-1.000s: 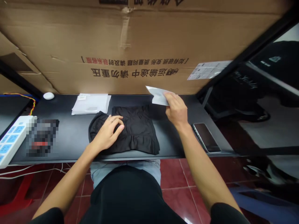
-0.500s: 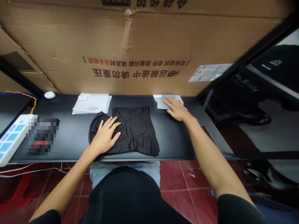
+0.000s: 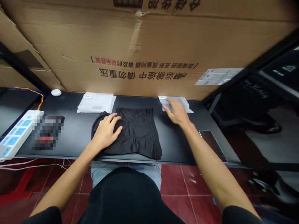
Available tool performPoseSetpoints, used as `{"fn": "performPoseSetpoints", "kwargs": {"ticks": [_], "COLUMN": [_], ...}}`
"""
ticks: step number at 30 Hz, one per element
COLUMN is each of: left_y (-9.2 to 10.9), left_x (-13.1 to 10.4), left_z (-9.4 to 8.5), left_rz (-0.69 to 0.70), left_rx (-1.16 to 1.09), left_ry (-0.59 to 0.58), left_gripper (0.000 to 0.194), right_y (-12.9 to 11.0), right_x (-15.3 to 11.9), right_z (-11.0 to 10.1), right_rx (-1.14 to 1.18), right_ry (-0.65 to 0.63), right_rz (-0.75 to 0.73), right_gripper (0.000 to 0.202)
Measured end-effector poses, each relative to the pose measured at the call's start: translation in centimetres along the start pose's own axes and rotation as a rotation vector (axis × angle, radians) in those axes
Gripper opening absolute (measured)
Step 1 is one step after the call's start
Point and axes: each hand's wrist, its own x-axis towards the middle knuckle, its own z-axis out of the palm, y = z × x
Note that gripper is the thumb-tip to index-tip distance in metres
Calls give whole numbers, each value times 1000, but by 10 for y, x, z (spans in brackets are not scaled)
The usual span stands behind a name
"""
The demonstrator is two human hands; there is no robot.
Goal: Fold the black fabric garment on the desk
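Note:
A folded black garment (image 3: 137, 130) lies on the black table (image 3: 77, 137) in front of me. My left hand (image 3: 106, 132) rests flat on its left part, fingers spread, a ring on one finger. My right hand (image 3: 176, 112) lies palm down at the table's back right, its fingers on a small clear plastic bag (image 3: 184, 102) that lies flat. Neither hand grips anything.
A stack of white plastic bags (image 3: 97, 102) lies behind the garment on the left. A phone (image 3: 211, 141) lies at the right edge, a white power strip (image 3: 16, 132) and a blurred dark item (image 3: 48, 130) at the left. A big cardboard box (image 3: 149, 46) walls the back.
One second ago my right hand held the small bag in the air; it has laid it flat at the back right and now rests on it. My left hand stayed on the garment.

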Motion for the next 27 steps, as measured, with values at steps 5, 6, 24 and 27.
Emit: {"fn": "performPoseSetpoints", "kwargs": {"ticks": [5, 6, 24, 27], "left_y": [-14, -16, -39, -42], "left_x": [50, 61, 95, 75], "left_z": [-11, -11, -9, -23], "left_rz": [-75, -83, 87, 144], "left_rx": [-16, 0, -80, -183], "left_ry": [71, 56, 18, 6], "left_gripper": [58, 56, 18, 16], "right_y": [-56, -63, -87, -90], "right_x": [10, 12, -12, -28], "right_z": [17, 20, 22, 8], "right_rx": [128, 144, 369, 438], "right_ry": [-32, -35, 219, 227], "right_rz": [39, 62, 195, 141], "right_gripper": [52, 50, 25, 22]}}
